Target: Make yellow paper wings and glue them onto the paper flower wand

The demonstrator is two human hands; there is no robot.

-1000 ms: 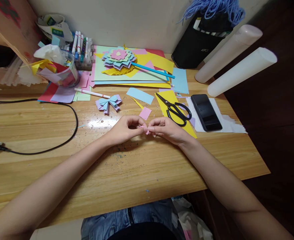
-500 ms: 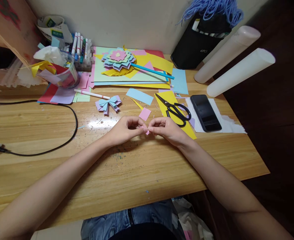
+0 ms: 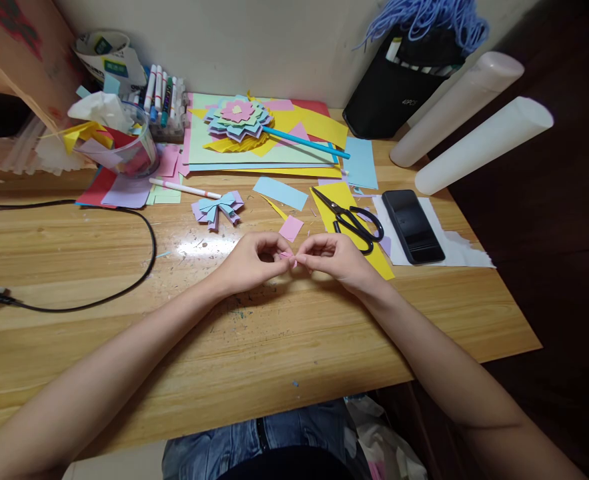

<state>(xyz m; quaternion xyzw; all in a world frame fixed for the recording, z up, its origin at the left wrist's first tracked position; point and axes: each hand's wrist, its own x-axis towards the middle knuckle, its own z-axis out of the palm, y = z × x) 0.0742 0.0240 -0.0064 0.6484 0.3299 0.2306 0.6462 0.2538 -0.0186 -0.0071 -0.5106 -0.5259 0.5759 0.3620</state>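
Between my fingertips, near the middle of the desk, is a small piece of pink paper (image 3: 287,254). My left hand (image 3: 257,260) pinches it from the left and my right hand (image 3: 335,260) from the right, with the fingertips meeting. Just beyond them lies a pink paper square (image 3: 291,228), and past that a light blue strip (image 3: 280,193). Black-handled scissors (image 3: 347,217) rest on yellow paper (image 3: 381,265) by my right hand. A blue and purple paper bow (image 3: 218,210) lies beyond my left hand.
A layered paper flower (image 3: 237,117) with a blue stick lies on stacked coloured paper at the back. At right are a phone (image 3: 413,227), two white tubes (image 3: 484,143) and a black pen case (image 3: 394,87). At left are a scrap-filled cup (image 3: 137,150) and a black cable (image 3: 153,250).
My fingertips have shifted very slightly on the pink paper, and a little more of it shows by the left fingers. The other objects have stayed in place.
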